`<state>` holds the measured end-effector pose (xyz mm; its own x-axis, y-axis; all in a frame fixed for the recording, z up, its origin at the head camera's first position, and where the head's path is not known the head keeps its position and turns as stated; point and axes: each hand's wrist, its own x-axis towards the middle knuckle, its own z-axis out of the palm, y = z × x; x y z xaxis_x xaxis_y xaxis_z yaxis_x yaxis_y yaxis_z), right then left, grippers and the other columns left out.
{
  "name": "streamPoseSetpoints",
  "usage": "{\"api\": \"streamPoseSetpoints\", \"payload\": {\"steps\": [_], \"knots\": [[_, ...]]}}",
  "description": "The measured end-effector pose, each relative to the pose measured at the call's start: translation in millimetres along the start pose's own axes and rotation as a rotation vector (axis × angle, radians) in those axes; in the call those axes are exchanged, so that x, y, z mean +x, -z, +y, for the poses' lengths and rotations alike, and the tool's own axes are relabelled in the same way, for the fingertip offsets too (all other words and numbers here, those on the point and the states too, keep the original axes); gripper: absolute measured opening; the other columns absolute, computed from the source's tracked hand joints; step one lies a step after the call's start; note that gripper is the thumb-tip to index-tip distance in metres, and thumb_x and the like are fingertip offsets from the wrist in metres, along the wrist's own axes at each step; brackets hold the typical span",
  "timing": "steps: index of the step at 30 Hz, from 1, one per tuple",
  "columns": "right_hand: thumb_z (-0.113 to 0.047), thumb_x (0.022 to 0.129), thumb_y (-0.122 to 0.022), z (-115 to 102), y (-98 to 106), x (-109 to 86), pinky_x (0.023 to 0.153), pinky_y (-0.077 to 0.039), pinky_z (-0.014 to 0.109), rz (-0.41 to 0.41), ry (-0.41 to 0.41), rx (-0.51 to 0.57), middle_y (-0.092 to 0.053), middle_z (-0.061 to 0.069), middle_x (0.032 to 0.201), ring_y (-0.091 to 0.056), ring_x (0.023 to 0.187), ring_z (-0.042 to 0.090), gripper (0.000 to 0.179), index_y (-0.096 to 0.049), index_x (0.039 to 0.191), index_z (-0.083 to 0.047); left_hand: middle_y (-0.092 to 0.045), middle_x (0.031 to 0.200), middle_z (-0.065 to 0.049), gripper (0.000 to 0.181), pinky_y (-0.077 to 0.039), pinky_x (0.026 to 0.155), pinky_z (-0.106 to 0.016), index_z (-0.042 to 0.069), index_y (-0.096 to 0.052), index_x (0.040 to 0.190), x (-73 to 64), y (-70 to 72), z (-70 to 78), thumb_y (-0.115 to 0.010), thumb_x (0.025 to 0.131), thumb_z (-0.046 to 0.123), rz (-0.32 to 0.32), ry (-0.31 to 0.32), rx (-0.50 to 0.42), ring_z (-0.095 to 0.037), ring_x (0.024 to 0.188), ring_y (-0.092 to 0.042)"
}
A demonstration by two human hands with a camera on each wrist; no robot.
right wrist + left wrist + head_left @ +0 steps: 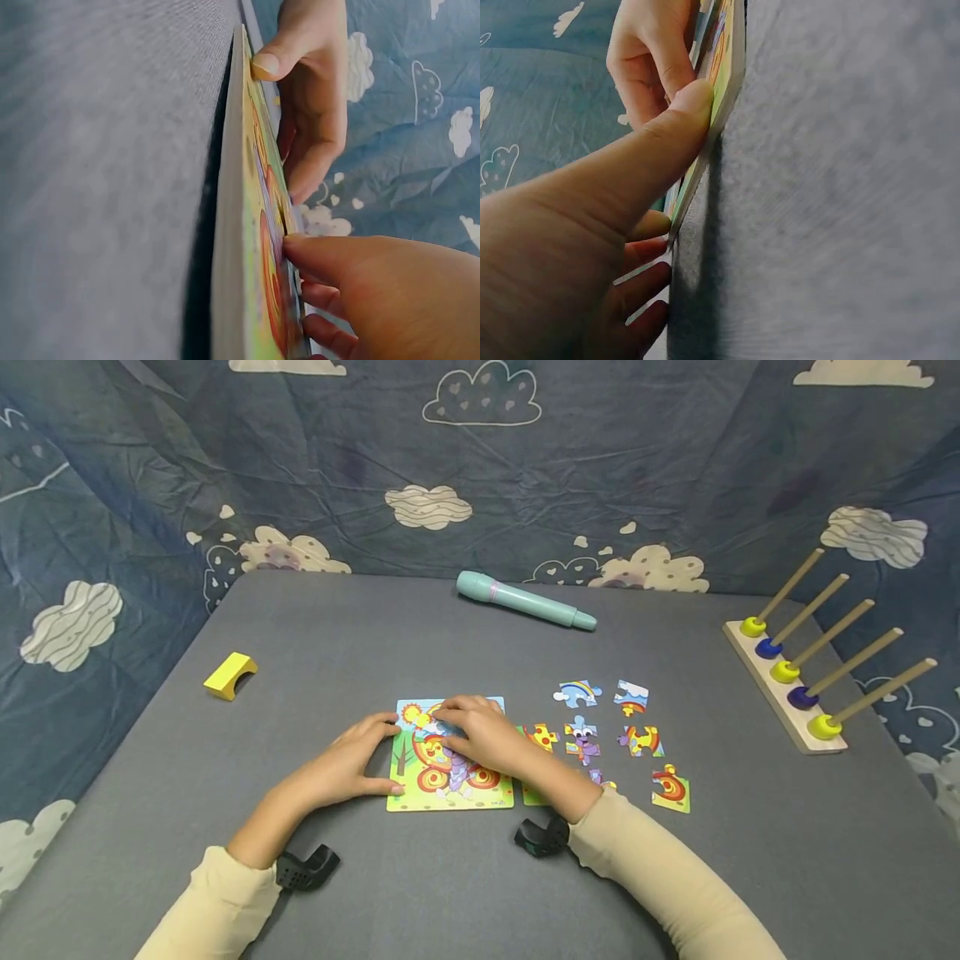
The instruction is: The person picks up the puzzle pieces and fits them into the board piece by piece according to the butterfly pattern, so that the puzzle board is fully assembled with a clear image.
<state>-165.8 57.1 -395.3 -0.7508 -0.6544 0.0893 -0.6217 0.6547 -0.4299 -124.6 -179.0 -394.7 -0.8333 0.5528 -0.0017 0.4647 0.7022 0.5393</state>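
Note:
A flat puzzle board (442, 802) with a butterfly, tree and sun picture lies on the grey table. My left hand (348, 764) rests along its left edge, thumb low at the corner and fingers spread higher up. In the left wrist view the thumb (694, 97) lies on the board's rim. Over the upper middle of the picture, my right hand (486, 733) pinches a small puzzle piece (448, 728), mostly hidden by the fingers. The right thumb (300, 246) reaches close to the printed surface in the right wrist view.
Loose puzzle pieces (582, 741) lie right of the board, some partly behind the right forearm. A teal marker-shaped case (525, 600) lies at the back. At the right stands a wooden peg stand (787, 697) with coloured beads; a yellow arch block (228, 677) sits far left.

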Motion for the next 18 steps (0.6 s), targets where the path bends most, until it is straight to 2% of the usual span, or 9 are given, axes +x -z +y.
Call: {"api": "streamPoseSetpoints", "payload": {"steps": [4,8,13,18], "knots": [[-0.025,0.086,-0.062,-2,-2,5.3,0.088,-0.031,0.038,0.018,-0.013,-0.015,-0.051,0.003,0.12,-0.044,0.109,0.022,0.041,-0.055,0.126,-0.014,-0.033,0.134,-0.014,0.086,-0.03,0.094,-0.052,0.007,-0.035,0.137,3.7,2.2,-2.1,-0.074,0.069,0.044,-0.016,-0.029,0.037,-0.033,0.12,-0.034],[-0.027,0.086,-0.062,-3,-5,8.9,0.084,-0.031,0.035,0.029,-0.032,-0.048,-0.051,0.0,0.115,-0.045,0.102,0.018,0.041,-0.055,0.125,-0.018,-0.031,0.135,-0.013,0.082,-0.03,0.094,-0.05,0.014,-0.038,0.138,4.9,3.5,-3.9,-0.072,0.07,0.045,-0.04,-0.053,0.059,-0.031,0.12,-0.032],[-0.037,0.086,-0.058,-4,-7,11.6,0.082,-0.03,0.035,0.011,-0.037,-0.092,-0.049,-0.001,0.112,-0.043,0.096,0.016,0.045,-0.053,0.128,-0.021,-0.028,0.136,-0.013,0.082,-0.029,0.094,-0.05,0.015,-0.039,0.137,5.0,4.5,-3.3,-0.071,0.07,0.048,-0.062,-0.041,0.062,-0.031,0.121,-0.029],[-0.042,0.086,-0.055,-6,-5,11.0,0.085,-0.028,0.036,-0.04,-0.036,-0.122,-0.045,0.0,0.113,-0.039,0.097,0.016,0.051,-0.046,0.133,-0.024,-0.029,0.136,-0.013,0.084,-0.03,0.094,-0.05,0.012,-0.039,0.137,5.5,4.7,-2.1,-0.072,0.069,0.048,-0.06,-0.021,0.055,-0.031,0.122,-0.029]]}}
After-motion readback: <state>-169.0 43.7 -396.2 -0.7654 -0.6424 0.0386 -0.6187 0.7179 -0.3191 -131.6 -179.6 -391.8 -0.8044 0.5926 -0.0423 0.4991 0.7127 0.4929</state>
